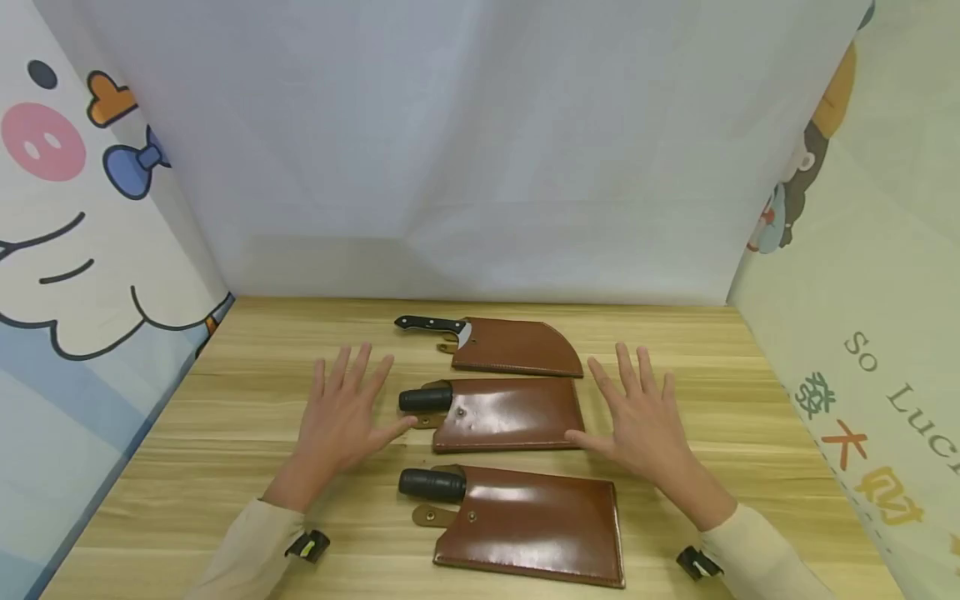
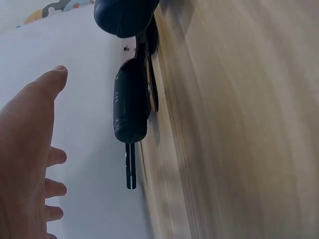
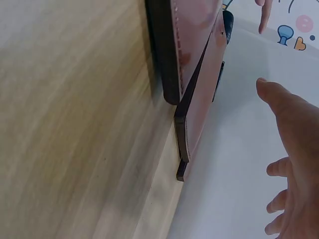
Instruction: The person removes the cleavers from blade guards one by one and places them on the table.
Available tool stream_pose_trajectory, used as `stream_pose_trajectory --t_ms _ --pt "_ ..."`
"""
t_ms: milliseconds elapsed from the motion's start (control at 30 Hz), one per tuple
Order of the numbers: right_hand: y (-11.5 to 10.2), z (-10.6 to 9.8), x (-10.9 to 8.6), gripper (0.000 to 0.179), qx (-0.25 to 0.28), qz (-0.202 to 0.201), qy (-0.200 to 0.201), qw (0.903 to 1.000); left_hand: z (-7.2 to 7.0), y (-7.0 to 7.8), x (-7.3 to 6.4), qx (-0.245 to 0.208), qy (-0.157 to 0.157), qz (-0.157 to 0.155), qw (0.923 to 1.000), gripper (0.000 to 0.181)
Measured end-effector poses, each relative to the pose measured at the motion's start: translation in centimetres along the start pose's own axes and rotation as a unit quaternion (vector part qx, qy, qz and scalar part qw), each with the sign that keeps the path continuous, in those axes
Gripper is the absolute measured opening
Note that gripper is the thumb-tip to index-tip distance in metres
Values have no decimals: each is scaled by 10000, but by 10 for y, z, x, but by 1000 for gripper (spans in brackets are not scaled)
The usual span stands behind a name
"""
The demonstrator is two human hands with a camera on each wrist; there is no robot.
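Three knives in brown leather sheaths lie in a column on the wooden table, handles to the left. The far knife (image 1: 431,323) has a black riveted handle, and its sheath (image 1: 517,346) curves at the tip. Rectangular sheaths cover the middle knife (image 1: 426,400) and the near knife (image 1: 432,485), both with thick black handles. My left hand (image 1: 341,417) is spread with straight fingers left of the handles, its thumb toward the middle one. Spread likewise, my right hand (image 1: 641,417) is at the right, its thumb overlapping the end of the middle sheath (image 1: 510,414) in the head view. Both hands hold nothing.
The wooden table (image 1: 225,433) ends at a pale hanging cloth (image 1: 480,150) behind. Cartoon-printed panels, one with a pig nose (image 1: 43,142) and one with lettering (image 1: 862,433), stand at the left and right. Snap straps (image 1: 429,516) stick out beside the handles.
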State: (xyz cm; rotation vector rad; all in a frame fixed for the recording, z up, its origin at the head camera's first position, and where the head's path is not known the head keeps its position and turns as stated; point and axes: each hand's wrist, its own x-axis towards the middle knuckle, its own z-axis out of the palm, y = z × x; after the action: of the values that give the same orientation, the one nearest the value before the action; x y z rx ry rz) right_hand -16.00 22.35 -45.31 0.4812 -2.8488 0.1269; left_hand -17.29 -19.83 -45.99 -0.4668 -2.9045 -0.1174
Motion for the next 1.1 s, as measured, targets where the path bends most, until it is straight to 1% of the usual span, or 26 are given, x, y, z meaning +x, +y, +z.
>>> stream_pose_trajectory --t_ms 100,233,500,633,700,833,933,1033,1100 --pt "-2 -2 -3 110 -57 -93 47 9999 -1 3 -6 -68 33 49 10000 98" --pt "-6 -5 -10 110 -59 -198 -17 9998 -1 7 -15 -136 74 109 9998 97" --pt "-11 -8 -26 110 17 -278 -186 9994 3 14 -34 -162 -112 159 9997 95" --pt "-16 -9 -36 108 35 -326 -128 9994 4 18 -44 -216 -144 208 9994 94" --pt "-18 -8 -42 106 43 -348 -129 9993 5 19 -48 -218 -151 280 9993 93" --pt "-23 -5 -54 105 90 -410 -171 9990 7 21 -57 -301 -112 506 9982 88" --pt "-26 -3 -63 106 175 -445 -215 9986 8 22 -62 -434 -77 775 9960 84" --pt "-28 -2 -71 106 301 -445 -300 9981 9 24 -65 -673 -110 1127 9913 79" --pt "-29 -1 -76 106 371 -450 -346 9977 9 25 -66 -850 -175 1375 9867 76"
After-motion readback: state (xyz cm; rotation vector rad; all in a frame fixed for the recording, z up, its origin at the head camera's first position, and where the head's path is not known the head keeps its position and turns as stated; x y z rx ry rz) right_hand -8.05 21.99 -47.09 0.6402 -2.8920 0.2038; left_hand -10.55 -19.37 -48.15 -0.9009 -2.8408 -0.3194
